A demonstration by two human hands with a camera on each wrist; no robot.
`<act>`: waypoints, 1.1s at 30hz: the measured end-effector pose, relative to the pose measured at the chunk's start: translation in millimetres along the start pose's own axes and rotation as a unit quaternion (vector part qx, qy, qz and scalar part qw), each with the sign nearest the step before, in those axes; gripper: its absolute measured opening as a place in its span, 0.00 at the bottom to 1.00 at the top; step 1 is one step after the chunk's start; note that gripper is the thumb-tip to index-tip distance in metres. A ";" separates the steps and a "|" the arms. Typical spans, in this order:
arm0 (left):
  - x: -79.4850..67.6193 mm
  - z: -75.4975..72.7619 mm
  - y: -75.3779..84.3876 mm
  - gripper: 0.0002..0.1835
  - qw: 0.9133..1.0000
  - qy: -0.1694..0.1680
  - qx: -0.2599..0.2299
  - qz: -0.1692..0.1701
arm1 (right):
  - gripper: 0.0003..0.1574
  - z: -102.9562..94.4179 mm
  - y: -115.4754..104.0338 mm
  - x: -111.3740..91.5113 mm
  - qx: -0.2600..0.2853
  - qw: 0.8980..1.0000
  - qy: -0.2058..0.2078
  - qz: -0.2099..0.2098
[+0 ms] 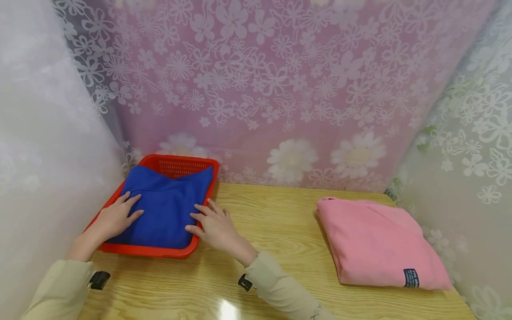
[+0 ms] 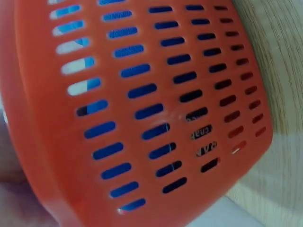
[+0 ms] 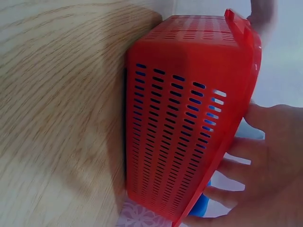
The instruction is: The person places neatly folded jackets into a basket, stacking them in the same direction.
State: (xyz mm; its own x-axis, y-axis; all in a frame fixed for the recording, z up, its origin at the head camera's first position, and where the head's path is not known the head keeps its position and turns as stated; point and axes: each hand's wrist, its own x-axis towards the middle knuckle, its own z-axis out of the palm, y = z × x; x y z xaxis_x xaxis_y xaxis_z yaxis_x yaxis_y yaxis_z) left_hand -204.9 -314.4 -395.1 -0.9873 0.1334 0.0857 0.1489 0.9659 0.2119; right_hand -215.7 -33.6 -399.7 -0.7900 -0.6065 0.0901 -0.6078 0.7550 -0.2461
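A folded blue cloth lies inside a red plastic basket at the left of the table. My left hand rests on the cloth's left side with fingers spread. Over the basket's right rim reaches my right hand, its loosely extended fingertips at the cloth's right edge. In the right wrist view, that hand stands along the rim, outside the slotted wall. Through the slots of the basket wall in the left wrist view, blue cloth shows, with something dark and lettered lower down.
A folded pink garment with a dark label lies on the right of the wooden table. Behind the table hangs a pink flowered curtain. Pale sheets close off both sides, the left one close to the basket.
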 end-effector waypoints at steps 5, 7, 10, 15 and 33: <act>-0.5 -2.5 6.2 0.30 1.000 0.027 -0.006 0.001 | 0.29 -3.0 6.8 -5.8 0.016 0.999 0.035 -0.028; -2.1 -4.7 17.0 0.28 0.998 0.069 -0.008 0.006 | 0.27 -5.3 11.9 -8.5 0.019 0.996 0.069 -0.044; -3.1 -7.4 41.0 0.24 0.990 0.142 -0.008 0.019 | 0.24 -11.6 22.0 -13.9 0.015 0.990 0.125 -0.059; 1.7 -5.6 90.2 0.20 0.973 0.225 -0.004 0.057 | 0.20 -24.2 43.3 -27.4 0.003 0.982 0.183 -0.050; 41.9 58.2 249.1 0.20 0.956 0.220 -0.019 0.192 | 0.24 -57.1 142.1 -109.5 -0.041 0.966 0.253 0.035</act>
State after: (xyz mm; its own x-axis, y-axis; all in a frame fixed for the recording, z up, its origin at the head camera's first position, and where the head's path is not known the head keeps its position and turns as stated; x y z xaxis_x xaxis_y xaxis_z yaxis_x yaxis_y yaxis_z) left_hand -212.4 -55.3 -395.4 -0.7428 0.3616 0.5634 0.5050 0.8551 0.1170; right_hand -220.2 154.3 -389.4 -0.7551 -0.3704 0.5410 -0.5401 0.8191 -0.1931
